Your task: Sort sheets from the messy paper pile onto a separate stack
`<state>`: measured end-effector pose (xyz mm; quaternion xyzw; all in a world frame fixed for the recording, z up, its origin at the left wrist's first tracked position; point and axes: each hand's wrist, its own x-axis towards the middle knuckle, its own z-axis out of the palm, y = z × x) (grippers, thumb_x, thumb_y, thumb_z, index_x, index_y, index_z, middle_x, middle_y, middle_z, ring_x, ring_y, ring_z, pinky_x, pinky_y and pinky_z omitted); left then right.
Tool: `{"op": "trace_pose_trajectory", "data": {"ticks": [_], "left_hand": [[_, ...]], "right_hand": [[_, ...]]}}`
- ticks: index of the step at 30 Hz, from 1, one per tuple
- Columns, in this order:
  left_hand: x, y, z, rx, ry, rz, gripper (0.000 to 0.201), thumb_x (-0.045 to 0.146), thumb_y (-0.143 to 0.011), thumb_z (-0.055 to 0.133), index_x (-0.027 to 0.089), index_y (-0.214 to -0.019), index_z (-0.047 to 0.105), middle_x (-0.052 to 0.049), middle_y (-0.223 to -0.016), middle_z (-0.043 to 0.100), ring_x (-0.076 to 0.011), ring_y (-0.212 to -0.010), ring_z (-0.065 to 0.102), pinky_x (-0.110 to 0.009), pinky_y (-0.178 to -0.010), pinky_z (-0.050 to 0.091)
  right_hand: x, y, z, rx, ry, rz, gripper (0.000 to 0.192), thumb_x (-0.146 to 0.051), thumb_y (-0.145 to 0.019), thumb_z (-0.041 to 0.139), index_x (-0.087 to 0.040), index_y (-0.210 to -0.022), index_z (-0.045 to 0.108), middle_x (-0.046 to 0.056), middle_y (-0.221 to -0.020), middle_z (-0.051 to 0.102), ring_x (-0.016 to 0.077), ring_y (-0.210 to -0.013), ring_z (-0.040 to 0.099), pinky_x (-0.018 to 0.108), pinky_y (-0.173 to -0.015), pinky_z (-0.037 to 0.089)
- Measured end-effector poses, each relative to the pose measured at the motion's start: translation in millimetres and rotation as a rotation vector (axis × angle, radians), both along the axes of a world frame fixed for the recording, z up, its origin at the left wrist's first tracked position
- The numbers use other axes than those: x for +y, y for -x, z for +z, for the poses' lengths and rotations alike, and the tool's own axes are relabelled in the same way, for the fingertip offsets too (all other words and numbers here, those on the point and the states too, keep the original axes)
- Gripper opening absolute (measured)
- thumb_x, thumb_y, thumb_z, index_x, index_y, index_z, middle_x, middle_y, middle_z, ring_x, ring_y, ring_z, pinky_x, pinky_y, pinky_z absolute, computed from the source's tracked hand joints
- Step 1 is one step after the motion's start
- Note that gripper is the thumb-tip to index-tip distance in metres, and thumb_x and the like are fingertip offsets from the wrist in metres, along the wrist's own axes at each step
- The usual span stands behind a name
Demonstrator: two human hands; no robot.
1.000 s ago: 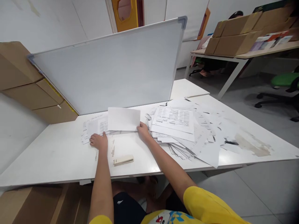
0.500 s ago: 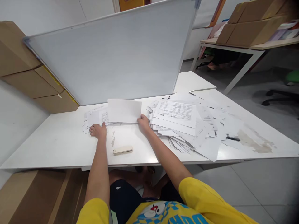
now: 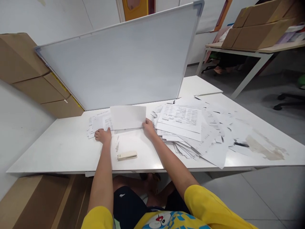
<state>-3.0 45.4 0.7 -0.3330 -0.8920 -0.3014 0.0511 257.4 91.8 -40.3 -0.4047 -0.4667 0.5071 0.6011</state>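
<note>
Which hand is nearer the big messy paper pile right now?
Right. The right hand grips the folded sheet's lower right corner, right beside the big paper pile. The left hand rests on the small stack, farther off across the table.

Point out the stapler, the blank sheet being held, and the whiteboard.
stapler (image 3: 127,156), head view, middle of its top.
blank sheet (image 3: 128,117), head view, centre of its face.
whiteboard (image 3: 124,63), head view, middle of the writing surface.
</note>
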Motion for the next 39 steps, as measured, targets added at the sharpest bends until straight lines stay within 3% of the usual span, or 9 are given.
{"op": "trace_pose_trajectory", "data": {"ticks": [5, 10, 14, 18, 22, 26, 29, 32, 39], "left_hand": [[-7, 7, -0.4, -0.025, -0.035, -0.047, 0.011, 0.028, -0.086, 0.052, 0.021, -0.093, 0.058, -0.013, -0.116, 0.059, -0.0318, -0.125, 0.042, -0.047, -0.103, 0.027], [-6, 0, -1.2, -0.010, -0.071, -0.019, 0.035, 0.044, -0.085, 0.053, 0.017, -0.107, 0.054, -0.017, -0.112, 0.061, -0.0360, -0.118, 0.045, -0.051, -0.100, 0.026], [-4, -15, -4.4, 0.086, -0.090, -0.195, 0.038, 0.036, -0.075, 0.064, 0.012, -0.102, 0.055, -0.026, -0.120, 0.054, -0.0422, -0.123, 0.038, -0.056, -0.104, 0.019], [-4, -12, -4.2, -0.098, -0.237, -0.276, 0.024, 0.025, -0.073, 0.063, 0.015, -0.093, 0.054, -0.022, -0.113, 0.056, -0.0421, -0.125, 0.037, -0.061, -0.105, 0.017], [-7, 1, -2.6, -0.263, -0.322, -0.410, 0.010, 0.018, -0.076, 0.057, 0.020, -0.085, 0.053, -0.009, -0.095, 0.062, -0.0289, -0.110, 0.054, -0.049, -0.101, 0.037], [-15, 0, -4.8, -0.500, -0.433, -0.570, 0.028, 0.025, -0.075, 0.062, 0.021, -0.101, 0.053, -0.005, -0.099, 0.066, -0.0194, -0.094, 0.064, -0.036, -0.087, 0.050], [-19, -7, -6.1, -0.876, -0.491, -0.773, 0.048, 0.027, -0.062, 0.077, 0.021, -0.105, 0.058, -0.006, -0.104, 0.069, -0.0218, -0.101, 0.065, -0.036, -0.090, 0.051], [-20, -11, -5.6, -1.144, -0.529, -0.816, 0.049, 0.027, -0.053, 0.083, 0.019, -0.098, 0.064, -0.008, -0.103, 0.072, -0.0252, -0.106, 0.065, -0.039, -0.096, 0.050], [-22, -14, -6.7, -1.085, -0.375, -0.809, 0.047, 0.024, -0.053, 0.085, 0.018, -0.096, 0.068, -0.009, -0.100, 0.074, -0.0277, -0.107, 0.065, -0.042, -0.097, 0.051]], "right_hand": [[-1, -1, -0.3, -0.020, 0.004, -0.010, 0.031, -0.026, -0.057, 0.042, -0.019, -0.079, 0.062, -0.001, -0.072, 0.060, 0.0190, -0.071, 0.052, 0.029, -0.067, 0.041], [-2, 0, -0.1, -0.038, 0.000, -0.020, 0.029, -0.026, -0.056, 0.041, -0.020, -0.077, 0.061, 0.000, -0.074, 0.060, 0.0189, -0.073, 0.051, 0.029, -0.068, 0.041], [-4, 0, 0.3, -0.044, 0.000, -0.020, 0.028, -0.026, -0.056, 0.041, -0.020, -0.075, 0.060, -0.001, -0.070, 0.058, 0.0183, -0.070, 0.049, 0.028, -0.066, 0.039], [-6, 0, 0.4, -0.027, -0.002, -0.022, 0.029, -0.026, -0.055, 0.042, -0.020, -0.077, 0.061, 0.000, -0.074, 0.061, 0.0193, -0.075, 0.051, 0.029, -0.070, 0.041], [-5, 0, -0.3, 0.006, 0.003, -0.011, 0.031, -0.026, -0.055, 0.043, -0.020, -0.079, 0.063, 0.000, -0.075, 0.063, 0.0201, -0.076, 0.053, 0.030, -0.071, 0.042], [-3, 4, -0.2, 0.037, 0.007, 0.012, 0.033, -0.027, -0.055, 0.044, -0.019, -0.081, 0.062, 0.001, -0.074, 0.064, 0.0209, -0.074, 0.055, 0.030, -0.068, 0.044], [-3, 6, -0.1, 0.050, 0.007, 0.004, 0.034, -0.027, -0.056, 0.045, -0.020, -0.084, 0.062, 0.002, -0.078, 0.065, 0.0218, -0.077, 0.056, 0.031, -0.071, 0.045], [-3, 6, -0.5, 0.051, 0.014, -0.042, 0.036, -0.027, -0.056, 0.046, -0.021, -0.089, 0.061, 0.003, -0.087, 0.065, 0.0223, -0.084, 0.056, 0.031, -0.076, 0.044], [-5, 8, 2.1, 0.073, 0.000, -0.033, 0.039, -0.025, -0.054, 0.045, -0.022, -0.091, 0.056, 0.003, -0.090, 0.064, 0.0212, -0.085, 0.056, 0.031, -0.079, 0.044]]}}
